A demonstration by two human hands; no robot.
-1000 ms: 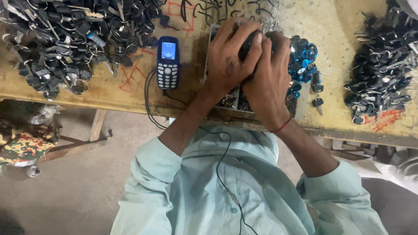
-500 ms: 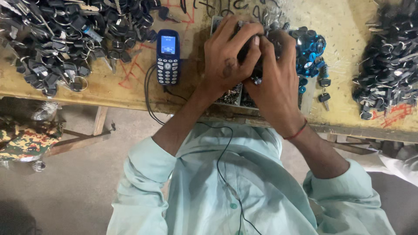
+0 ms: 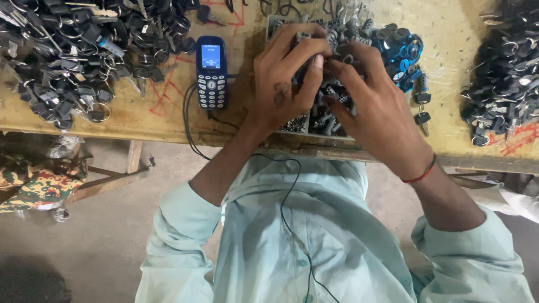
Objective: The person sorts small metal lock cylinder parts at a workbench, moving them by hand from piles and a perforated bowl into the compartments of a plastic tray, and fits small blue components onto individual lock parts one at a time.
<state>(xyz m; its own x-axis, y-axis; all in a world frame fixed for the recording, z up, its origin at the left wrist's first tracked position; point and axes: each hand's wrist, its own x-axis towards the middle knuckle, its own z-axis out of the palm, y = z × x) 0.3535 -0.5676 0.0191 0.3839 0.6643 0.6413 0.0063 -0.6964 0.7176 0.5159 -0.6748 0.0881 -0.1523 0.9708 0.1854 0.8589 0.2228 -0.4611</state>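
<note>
The worn wooden tabletop [image 3: 466,33] is yellowish, scrawled with red marks. A dark blue push-button phone [image 3: 211,72] has a lit pale-blue screen and white keys. Heaps of black-headed keys [image 3: 62,50] glint silver. A cluster of glossy blue key caps [image 3: 401,50] lies beside them. A thin red thread bracelet [image 3: 422,175] circles one wrist. The buttoned shirt [image 3: 292,247] is pale mint, crossed by a black cable [image 3: 289,191].

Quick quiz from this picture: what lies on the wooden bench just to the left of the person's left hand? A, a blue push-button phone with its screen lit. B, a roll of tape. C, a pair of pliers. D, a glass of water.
A: a blue push-button phone with a lit screen lies on the bench just left of the left hand, a black cable running from its lower end.
</note>
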